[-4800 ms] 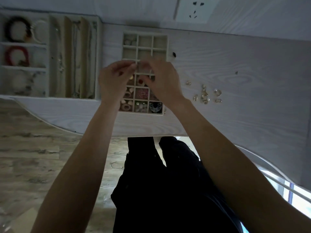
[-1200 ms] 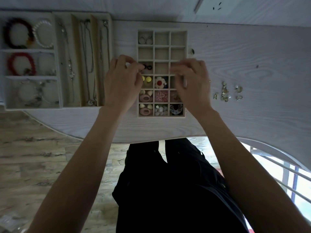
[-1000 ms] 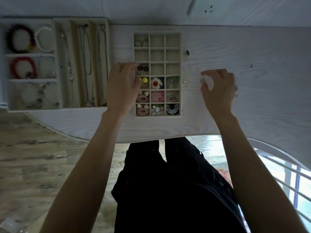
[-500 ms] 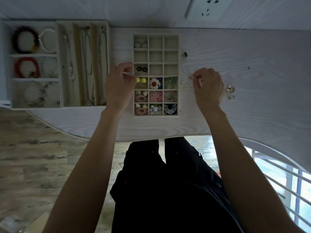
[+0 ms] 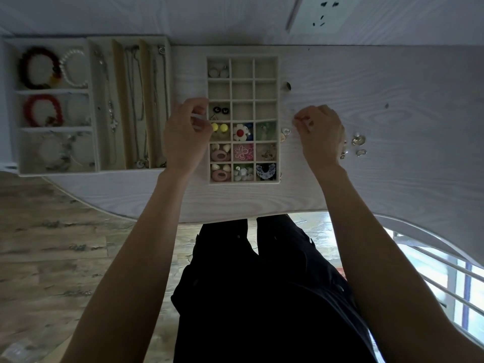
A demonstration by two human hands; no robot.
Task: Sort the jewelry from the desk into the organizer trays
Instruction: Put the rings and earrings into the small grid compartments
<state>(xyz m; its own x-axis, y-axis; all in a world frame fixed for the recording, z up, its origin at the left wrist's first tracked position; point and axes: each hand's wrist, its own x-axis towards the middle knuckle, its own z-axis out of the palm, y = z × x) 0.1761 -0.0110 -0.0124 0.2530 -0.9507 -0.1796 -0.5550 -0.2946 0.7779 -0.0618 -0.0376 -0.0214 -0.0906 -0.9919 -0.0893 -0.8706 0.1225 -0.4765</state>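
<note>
Bracelet and necklace tray is sitting far left on the surface. Left hand is curling at the gridded earring tray, seemingly pinching something tiny. Right hand is hovering just right of it, fingertips pinched; contents unclear. Loose gold earrings are lying beside that hand.

No legible text, labels, brands or nos. anywhere in view. Nearest candidates: two small black round pieces w/ pale marks, in the grid tray compartment at approx. 10 o'clock from tray centre; marks too small to read as letters. Wall socket at 1 o'clock: slots only, no print.
</note>
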